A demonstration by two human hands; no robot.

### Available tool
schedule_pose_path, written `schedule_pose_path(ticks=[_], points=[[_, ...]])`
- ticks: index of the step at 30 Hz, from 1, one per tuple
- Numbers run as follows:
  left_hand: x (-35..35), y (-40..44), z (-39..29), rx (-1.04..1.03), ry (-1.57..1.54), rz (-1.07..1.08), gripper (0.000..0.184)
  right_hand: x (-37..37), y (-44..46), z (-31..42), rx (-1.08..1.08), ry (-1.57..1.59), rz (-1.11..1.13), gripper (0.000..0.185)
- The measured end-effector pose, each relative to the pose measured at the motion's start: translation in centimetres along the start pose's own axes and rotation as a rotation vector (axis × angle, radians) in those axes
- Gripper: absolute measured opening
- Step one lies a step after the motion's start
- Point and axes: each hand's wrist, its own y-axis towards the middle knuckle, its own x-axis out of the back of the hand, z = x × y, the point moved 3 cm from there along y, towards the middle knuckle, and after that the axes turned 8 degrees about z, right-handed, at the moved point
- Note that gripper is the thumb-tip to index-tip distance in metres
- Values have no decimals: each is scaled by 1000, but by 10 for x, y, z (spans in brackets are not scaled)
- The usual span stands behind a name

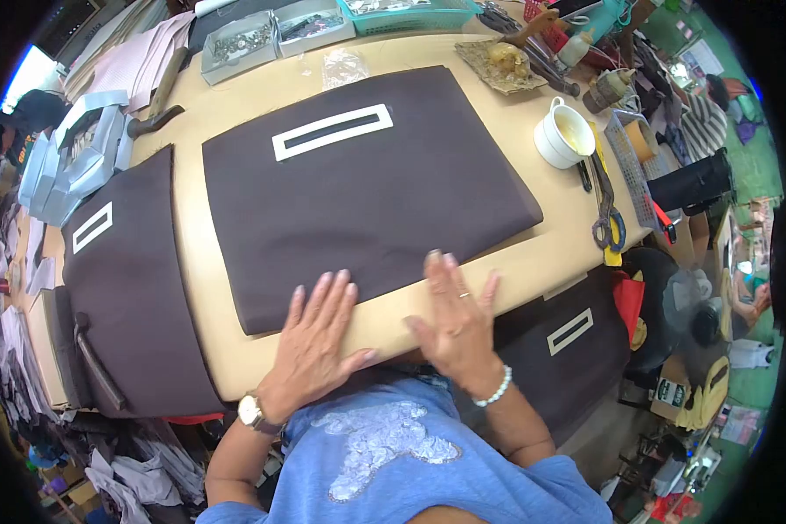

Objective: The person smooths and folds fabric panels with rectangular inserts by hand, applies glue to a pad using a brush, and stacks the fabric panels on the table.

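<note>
A dark brown fabric panel lies flat on the pale tabletop, with a white rectangular frame around a dark slot near its far edge. My left hand rests flat on the panel's near left edge, fingers stretched out. My right hand lies at the near edge too, fingers spread, its fingertips on the fabric. Neither hand holds anything. Left of the panel is a second dark piece with a similar white frame. A third dark piece hangs below the table's right side, also framed.
Scissors lie on the right beside a white cup holding a pale substance. A hammer rests on the left piece, another farther up. Boxes of small metal parts line the back. A plastic basket stands at right.
</note>
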Motion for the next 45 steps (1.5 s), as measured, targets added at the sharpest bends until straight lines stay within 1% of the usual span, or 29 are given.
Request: schedule_pose_path(ticks=[3,5,8,11,14,17,18,20,23,24,26,27,29,30,32,33,34,35,36,37,38,39,40,41,43,44,45], points=[[1,-37,24,172,9,29,83,18,-2,-44,-137,-104,-99,69],[-1,-63,37,323,5,30,83,28,0,-77,-288,-179,-154,66],[-5,-84,43,406,22,24,80,35,9,-102,-415,-131,-281,64],[-3,-82,41,389,106,-73,68,37,17,-106,-526,-125,-323,63],[1,-76,46,302,209,-215,50,45,28,-95,-575,-187,-391,62],[10,-72,53,205,328,-278,36,48,41,-99,-578,-67,-390,59],[13,-70,53,182,322,-310,34,49,45,-101,-574,19,-376,58],[14,-70,56,173,343,-300,33,53,48,-105,-574,183,-349,57],[19,-72,49,145,294,-353,32,60,42,-116,-503,365,-418,57],[21,-76,43,134,264,-374,32,62,37,-127,-465,380,-479,58],[21,-83,23,48,177,-394,32,62,21,-148,-394,412,-593,59],[19,-85,13,8,137,-404,32,70,14,-145,-480,530,-569,62],[11,-85,-3,-171,20,-348,31,65,1,-173,-428,602,-682,66],[11,-81,-8,-251,-122,-249,34,64,-3,-178,-459,615,-731,68],[20,-69,-15,-318,-236,-260,42,63,-10,-187,-517,641,-828,73],[27,-61,-14,-351,-292,-266,46,64,-10,-184,-537,668,-831,75],[37,-51,-8,-346,-242,-312,51,62,-9,-177,-559,696,-834,77],[51,-39,0,-307,-211,-356,48,62,-10,-174,-582,727,-838,79],[58,-24,12,-245,-159,-420,43,56,-12,-179,-527,746,-838,83],[69,-9,24,-201,-78,-456,40,55,-14,-178,-547,747,-868,84],[73,6,38,-145,-23,-505,40,53,-16,-174,-569,747,-899,86],[77,22,53,-64,-48,-521,39,51,-18,-169,-594,746,-932,88],[78,36,69,-11,-41,-535,42,54,-19,-158,-545,821,-943,93],[77,50,81,14,-7,-525,43,53,-18,-155,-472,946,-948,95],[78,71,97,54,61,-500,44,49,-19,-156,-442,944,-930,95],[81,78,102,108,-37,-426,44,47,-18,-156,-403,1004,-965,95],[84,84,105,161,-130,-346,45,50,-18,-151,-424,1025,-983,95]])
